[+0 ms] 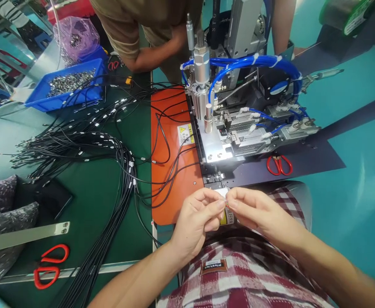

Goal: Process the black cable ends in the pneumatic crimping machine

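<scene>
My left hand [198, 218] and my right hand [254, 207] meet just in front of the machine [218, 145], above my lap. Thumb and forefinger of each hand are pinched together, the tips almost touching. Between them show tiny red and yellow bits that look like thin wires [227, 204]; fingers hide most of them. A small white piece [222, 192] shows right behind the fingertips, and I cannot tell whether it is held. Black cables [166, 188] lie across the orange plate [177, 209] left of the machine.
A thick bundle of black cables [113, 222] crosses the green table [87, 205]. Red-handled scissors [51, 265] lie front left, and another red-handled pair [279, 165] right of the machine. A blue bin [75, 100] holds small metal parts. A person [155, 55] leans in across the table.
</scene>
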The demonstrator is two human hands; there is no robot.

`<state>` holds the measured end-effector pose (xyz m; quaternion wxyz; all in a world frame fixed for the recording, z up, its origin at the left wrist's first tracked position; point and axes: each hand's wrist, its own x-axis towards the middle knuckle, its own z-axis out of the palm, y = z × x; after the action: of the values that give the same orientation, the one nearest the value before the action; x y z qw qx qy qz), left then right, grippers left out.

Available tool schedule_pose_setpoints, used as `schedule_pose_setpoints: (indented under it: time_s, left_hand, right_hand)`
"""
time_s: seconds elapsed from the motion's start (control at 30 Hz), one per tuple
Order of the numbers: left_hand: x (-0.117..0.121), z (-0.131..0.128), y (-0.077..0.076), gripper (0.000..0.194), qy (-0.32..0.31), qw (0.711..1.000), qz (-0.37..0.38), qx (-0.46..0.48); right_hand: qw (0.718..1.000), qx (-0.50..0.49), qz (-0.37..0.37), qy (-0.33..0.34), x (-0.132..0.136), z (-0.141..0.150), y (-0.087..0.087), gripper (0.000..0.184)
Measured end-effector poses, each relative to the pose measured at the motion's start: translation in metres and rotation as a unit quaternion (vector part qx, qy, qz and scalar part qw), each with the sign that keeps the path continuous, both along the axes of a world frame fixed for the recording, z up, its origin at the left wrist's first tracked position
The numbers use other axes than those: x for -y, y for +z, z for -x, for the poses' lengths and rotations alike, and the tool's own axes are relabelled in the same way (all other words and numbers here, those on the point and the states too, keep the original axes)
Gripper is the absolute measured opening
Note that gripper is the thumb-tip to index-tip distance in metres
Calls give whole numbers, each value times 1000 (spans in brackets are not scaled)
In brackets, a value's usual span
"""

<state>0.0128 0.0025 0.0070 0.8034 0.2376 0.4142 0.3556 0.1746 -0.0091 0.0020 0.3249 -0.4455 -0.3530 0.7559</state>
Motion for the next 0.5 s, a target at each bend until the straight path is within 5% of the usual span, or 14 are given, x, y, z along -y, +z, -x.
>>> schedule_pose_setpoints:
  time_s: [0.17,0.37,0.5]
  left_hand:
    - [0,2,1,15,-27,999,-6,23]
    - [2,-2,0,13,22,998,-60,17]
    - [3,-2,-4,12,21,997,-76,6]
  right_hand:
    - [987,-121,90,59,-8,-2,2,33]
    - [997,-27,-9,-66,4,11,2,33]
    - [997,-72,-1,-38,6,15,-5,31]
